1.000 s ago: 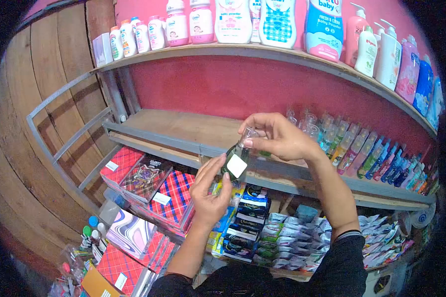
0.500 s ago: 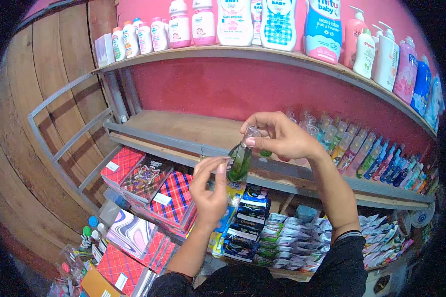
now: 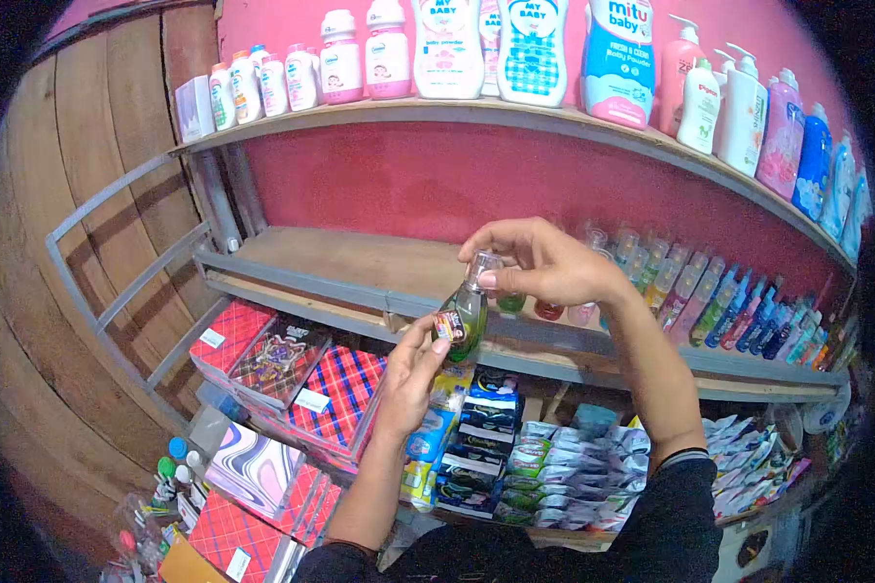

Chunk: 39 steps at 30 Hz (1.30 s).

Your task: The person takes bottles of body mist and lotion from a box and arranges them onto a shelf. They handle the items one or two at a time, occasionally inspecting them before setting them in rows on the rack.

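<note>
A green perfume bottle (image 3: pixel 470 313) with a clear cap and a small dark, colourful label is held up in front of the middle shelf, slightly tilted. My right hand (image 3: pixel 544 262) pinches it from above by the cap and neck. Lower down, my left hand (image 3: pixel 420 374) is closed on the bottle's left side, its thumb against the label. Behind my right hand stand bottles with clear caps, including a short green one (image 3: pixel 510 303) and a red one (image 3: pixel 548 310), partly hidden by the hand.
Coloured spray bottles (image 3: pixel 671 291) line the right of the middle shelf (image 3: pixel 340 255). Baby powder bottles (image 3: pixel 447 53) and pump bottles (image 3: pixel 744 112) fill the upper shelf. Below are plaid notebooks (image 3: pixel 340 389), dark packs (image 3: pixel 476 437) and sachets (image 3: pixel 583 466). A metal frame (image 3: pixel 117 214) stands left.
My left hand has moved in against the bottle, and its thumb now presses on the label, which has come into view. My right hand keeps its grip on the cap.
</note>
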Tool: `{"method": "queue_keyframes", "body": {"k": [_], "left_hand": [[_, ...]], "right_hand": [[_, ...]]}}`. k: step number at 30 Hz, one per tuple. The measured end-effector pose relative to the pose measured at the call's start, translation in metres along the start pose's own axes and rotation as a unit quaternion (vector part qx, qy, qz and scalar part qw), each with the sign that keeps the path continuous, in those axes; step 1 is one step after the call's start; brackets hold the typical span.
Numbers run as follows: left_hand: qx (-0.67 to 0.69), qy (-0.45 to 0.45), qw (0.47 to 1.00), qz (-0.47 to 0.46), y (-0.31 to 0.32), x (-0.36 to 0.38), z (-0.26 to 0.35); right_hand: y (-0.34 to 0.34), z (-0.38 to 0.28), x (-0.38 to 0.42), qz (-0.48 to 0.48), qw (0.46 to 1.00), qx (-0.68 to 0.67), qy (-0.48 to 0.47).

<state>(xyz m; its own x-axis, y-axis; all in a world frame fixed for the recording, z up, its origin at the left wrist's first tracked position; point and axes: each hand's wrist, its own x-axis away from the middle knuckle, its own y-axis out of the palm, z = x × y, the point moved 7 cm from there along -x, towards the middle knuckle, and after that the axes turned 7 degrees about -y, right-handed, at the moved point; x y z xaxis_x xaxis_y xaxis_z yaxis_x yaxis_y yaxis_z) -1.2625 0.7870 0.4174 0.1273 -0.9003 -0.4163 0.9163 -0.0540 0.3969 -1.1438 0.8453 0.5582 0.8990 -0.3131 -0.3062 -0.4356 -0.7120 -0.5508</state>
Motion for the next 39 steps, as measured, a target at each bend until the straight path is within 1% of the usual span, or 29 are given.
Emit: {"method": "queue_keyframes", "body": {"k": [2, 5, 8, 10, 12, 13, 15, 16, 19, 20, 21, 22, 23, 25, 26, 27, 29, 30, 31, 32, 35, 38, 39], "left_hand": [[0.021, 0.000, 1.000, 0.009, -0.006, -0.003, -0.006], [-0.035, 0.046, 0.998, 0.039, -0.003, -0.004, 0.006], [-0.045, 0.071, 0.995, 0.051, -0.007, -0.013, 0.006], [-0.077, 0.097, 0.990, 0.072, -0.008, -0.019, 0.011], [-0.060, 0.096, 0.990, 0.084, -0.008, -0.022, 0.015], [-0.052, 0.096, 0.990, 0.089, -0.009, -0.024, 0.018], [-0.080, 0.093, 0.988, 0.098, -0.023, -0.023, 0.013], [-0.096, 0.094, 0.985, 0.111, -0.028, -0.022, 0.011], [-0.153, 0.089, 0.976, 0.124, -0.039, -0.014, 0.003], [-0.169, 0.093, 0.973, 0.127, -0.041, -0.011, 0.000], [-0.185, 0.097, 0.969, 0.129, -0.041, -0.011, -0.001], [-0.206, 0.120, 0.961, 0.137, -0.036, -0.007, 0.005], [-0.230, 0.126, 0.955, 0.138, -0.035, -0.004, 0.008], [-0.279, 0.138, 0.940, 0.138, -0.032, 0.003, 0.012], [-0.312, 0.149, 0.926, 0.151, -0.027, 0.009, 0.021], [-0.304, 0.143, 0.930, 0.152, -0.031, 0.010, 0.018], [-0.287, 0.130, 0.936, 0.154, -0.040, 0.015, 0.009], [-0.314, 0.145, 0.926, 0.154, -0.036, 0.019, 0.016], [-0.305, 0.134, 0.930, 0.156, -0.037, 0.021, 0.015], [-0.297, 0.122, 0.934, 0.158, -0.040, 0.024, 0.013], [-0.287, 0.099, 0.938, 0.167, -0.044, 0.029, 0.011], [-0.291, 0.107, 0.935, 0.173, -0.045, 0.032, 0.013], [-0.293, 0.113, 0.934, 0.173, -0.045, 0.033, 0.014]], "right_hand": [[-0.002, 0.005, -0.003, -0.014, 0.999, -0.021, -0.021], [-0.008, 0.012, -0.010, -0.013, 0.999, -0.028, -0.021], [-0.017, 0.013, -0.016, -0.026, 0.999, 0.041, 0.012], [-0.026, 0.020, -0.023, 0.000, 0.999, 0.033, -0.004], [-0.039, 0.025, -0.030, 0.027, 0.999, 0.030, -0.011], [-0.048, 0.026, -0.033, 0.039, 0.997, 0.057, -0.018], [-0.073, 0.031, -0.039, 0.064, 0.991, 0.110, -0.033], [-0.087, 0.041, -0.041, 0.080, 0.994, 0.078, 0.003], [-0.131, 0.060, -0.049, 0.151, 0.981, 0.125, 0.003], [-0.148, 0.075, -0.050, 0.202, 0.970, 0.132, -0.003], [-0.155, 0.079, -0.050, 0.203, 0.944, 0.249, 0.074], [-0.162, 0.080, -0.050, 0.201, 0.899, 0.359, 0.150], [-0.172, 0.081, -0.049, 0.194, 0.836, 0.462, 0.224], [-0.216, 0.158, -0.071, 0.101, 0.797, 0.557, 0.210], [-0.200, 0.140, -0.077, 0.080, 0.795, 0.568, 0.195], [-0.191, 0.130, -0.080, 0.059, 0.793, 0.579, 0.180], [-0.215, 0.180, -0.097, 0.048, 0.777, 0.595, 0.198], [-0.222, 0.200, -0.100, 0.041, 0.769, 0.606, 0.202], [-0.224, 0.208, -0.101, 0.034, 0.760, 0.615, 0.207], [-0.224, 0.216, -0.099, 0.020, 0.764, 0.614, 0.199], [-0.226, 0.233, -0.097, 0.025, 0.758, 0.582, 0.294], [-0.228, 0.251, -0.092, 0.074, 0.773, 0.554, 0.302], [-0.228, 0.262, -0.094, 0.043, 0.759, 0.573, 0.308]]}}
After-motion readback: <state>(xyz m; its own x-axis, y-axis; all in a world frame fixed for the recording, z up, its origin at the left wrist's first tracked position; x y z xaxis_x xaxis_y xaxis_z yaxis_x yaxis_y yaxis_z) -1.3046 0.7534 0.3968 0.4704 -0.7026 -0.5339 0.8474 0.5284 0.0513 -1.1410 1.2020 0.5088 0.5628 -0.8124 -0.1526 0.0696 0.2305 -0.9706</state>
